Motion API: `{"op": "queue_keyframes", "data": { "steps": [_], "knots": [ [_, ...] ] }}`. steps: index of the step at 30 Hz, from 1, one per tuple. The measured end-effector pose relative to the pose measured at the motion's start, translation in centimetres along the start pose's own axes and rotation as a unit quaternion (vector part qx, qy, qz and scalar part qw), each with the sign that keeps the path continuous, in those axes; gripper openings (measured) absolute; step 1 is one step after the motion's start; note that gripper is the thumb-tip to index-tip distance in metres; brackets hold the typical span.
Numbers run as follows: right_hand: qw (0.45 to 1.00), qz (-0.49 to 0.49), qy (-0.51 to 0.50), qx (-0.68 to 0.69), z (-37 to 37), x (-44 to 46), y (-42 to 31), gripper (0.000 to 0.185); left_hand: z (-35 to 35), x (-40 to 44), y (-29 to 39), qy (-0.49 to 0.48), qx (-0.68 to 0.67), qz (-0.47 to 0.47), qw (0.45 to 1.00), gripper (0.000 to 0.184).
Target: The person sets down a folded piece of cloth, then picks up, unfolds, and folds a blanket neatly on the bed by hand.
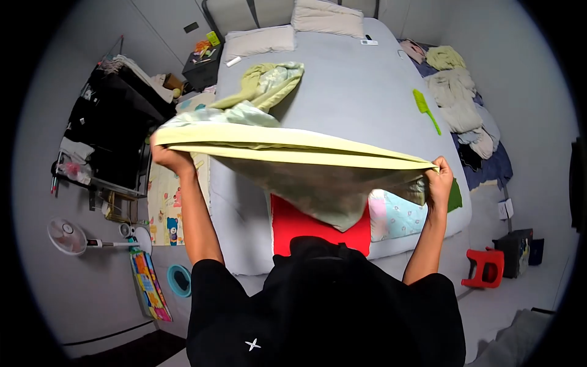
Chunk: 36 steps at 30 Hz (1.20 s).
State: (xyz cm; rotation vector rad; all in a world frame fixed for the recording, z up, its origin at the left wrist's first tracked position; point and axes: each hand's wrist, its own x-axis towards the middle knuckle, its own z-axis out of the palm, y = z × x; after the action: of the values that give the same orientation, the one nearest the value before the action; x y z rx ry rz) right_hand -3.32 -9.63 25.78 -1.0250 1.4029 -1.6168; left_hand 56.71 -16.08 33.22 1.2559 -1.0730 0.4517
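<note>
A pale green printed cloth with a broad yellow hem (293,144) is stretched sideways in front of me above the bed. My left hand (173,159) is closed around one end of the hem. The other end is gripped by my right hand (439,182), a little lower. Between the two hands the hem parts in a narrow slit. One part of the cloth trails away over the bed, and another hangs down in a point. Beneath it lie a red cloth (318,229) and a folded light-blue and pink cloth (400,217), both partly covered.
Two pillows (260,43) rest at the head of the bed (361,92). A green brush (424,110) lies towards its right side. Heaped clothes (455,98) line the right. A fan (68,237) and a blue basin (179,281) stand left, a red stool (484,268) right.
</note>
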Motion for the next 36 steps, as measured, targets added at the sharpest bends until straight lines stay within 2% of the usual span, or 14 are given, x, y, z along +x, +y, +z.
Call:
{"op": "queue_keyframes", "data": {
  "steps": [3, 6, 7, 10, 11, 14, 15, 16, 18, 20, 22, 26, 31, 36],
  "knots": [
    [0.999, -0.028, -0.022, -0.005, 0.0, 1.5, -0.1, 0.026, -1.0, 2.7, 2.5, 0.041, -0.024, 0.059, 0.997, 0.019],
    [0.992, -0.099, 0.017, -0.077, -5.9, 2.9, -0.4, 0.023, -1.0, 1.1, 2.2, -0.026, 0.173, 0.273, 0.946, 0.021],
    [0.974, -0.17, 0.03, -0.143, -8.8, 3.7, -0.6, 0.023, -0.5, -1.2, -0.6, -0.065, 0.209, 0.288, 0.932, 0.022],
    [0.969, -0.2, 0.092, -0.112, -11.7, 2.7, -3.9, 0.027, 1.2, -8.5, -2.8, -0.203, 0.234, 0.225, 0.924, 0.008],
    [0.966, -0.198, 0.102, -0.131, -12.5, 2.8, -4.2, 0.027, 2.2, -11.0, -3.7, -0.243, 0.241, 0.182, 0.922, 0.021],
    [0.958, -0.18, 0.136, -0.178, -13.9, 3.0, -2.9, 0.027, 4.3, -17.8, -4.9, -0.39, 0.225, 0.091, 0.888, 0.016],
    [0.936, -0.205, 0.159, -0.236, -13.3, 3.2, -1.7, 0.024, 4.9, -20.2, -5.9, -0.457, 0.24, 0.057, 0.855, 0.015],
    [0.9, -0.189, 0.206, -0.336, -12.8, 3.5, 0.1, 0.021, 5.2, -22.7, -5.8, -0.449, 0.178, 0.016, 0.875, 0.014],
    [0.838, -0.166, 0.22, -0.471, -8.8, 2.5, 1.1, 0.02, 4.9, -24.2, -3.2, -0.524, 0.159, 0.064, 0.835, 0.016],
    [0.859, -0.122, 0.146, -0.475, -5.5, 1.9, 2.9, 0.024, 4.3, -23.7, 0.2, -0.555, 0.116, 0.083, 0.819, 0.017],
    [0.869, -0.136, 0.005, -0.475, -0.3, 0.5, 2.8, 0.036, 4.3, -22.7, 2.4, -0.536, 0.074, 0.095, 0.835, 0.016],
    [0.88, -0.185, -0.238, -0.366, 10.4, -4.0, 1.0, 0.041, 4.6, -18.7, 7.2, -0.482, 0.01, 0.187, 0.856, 0.007],
    [0.876, -0.159, -0.317, -0.327, 16.5, -6.8, 0.2, 0.038, 6.3, -17.3, 4.7, -0.464, 0.087, 0.212, 0.856, 0.011],
    [0.887, -0.159, -0.308, -0.305, 17.2, -6.9, 1.3, 0.042, 4.8, -16.7, 6.4, -0.441, 0.042, 0.233, 0.866, 0.014]
  ]
}}
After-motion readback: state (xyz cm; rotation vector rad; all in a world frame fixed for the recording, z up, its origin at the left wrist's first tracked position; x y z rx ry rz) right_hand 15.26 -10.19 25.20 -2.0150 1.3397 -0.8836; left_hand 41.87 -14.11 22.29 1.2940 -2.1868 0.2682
